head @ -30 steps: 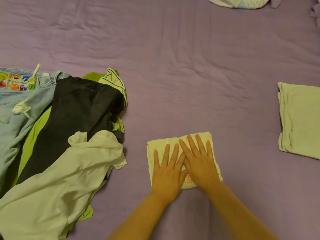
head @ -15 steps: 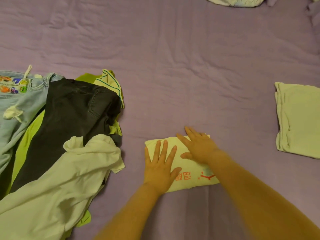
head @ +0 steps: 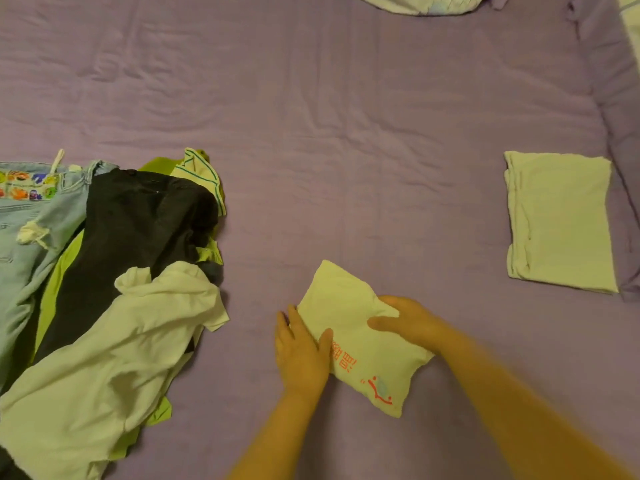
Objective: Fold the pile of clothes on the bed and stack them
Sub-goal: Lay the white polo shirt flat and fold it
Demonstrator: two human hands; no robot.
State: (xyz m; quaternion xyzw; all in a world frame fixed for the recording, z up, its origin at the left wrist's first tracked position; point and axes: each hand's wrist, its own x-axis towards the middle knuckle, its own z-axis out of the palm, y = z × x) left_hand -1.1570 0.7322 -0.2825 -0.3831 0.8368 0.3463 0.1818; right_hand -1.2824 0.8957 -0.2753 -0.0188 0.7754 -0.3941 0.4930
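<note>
A small folded pale-yellow garment (head: 349, 327) with red print lies tilted on the purple bed sheet (head: 311, 133), its far corner lifted. My left hand (head: 301, 355) grips its left edge, thumb on top and fingers beneath. My right hand (head: 408, 322) grips its right edge the same way. A folded pale garment (head: 559, 220) lies flat at the right. At the left sits the unfolded pile: a white shirt (head: 104, 355), black trousers (head: 138, 230), blue jeans (head: 31, 233) and lime-green cloth (head: 55, 285).
A pale pillow or cloth (head: 419, 3) shows at the top edge. The sheet rises in a fold along the right side (head: 616, 98). Open purple sheet stretches between the pile and the folded garment.
My hands went from pressing flat on the folded garment to gripping its two sides. The garment has turned and come partly off the sheet.
</note>
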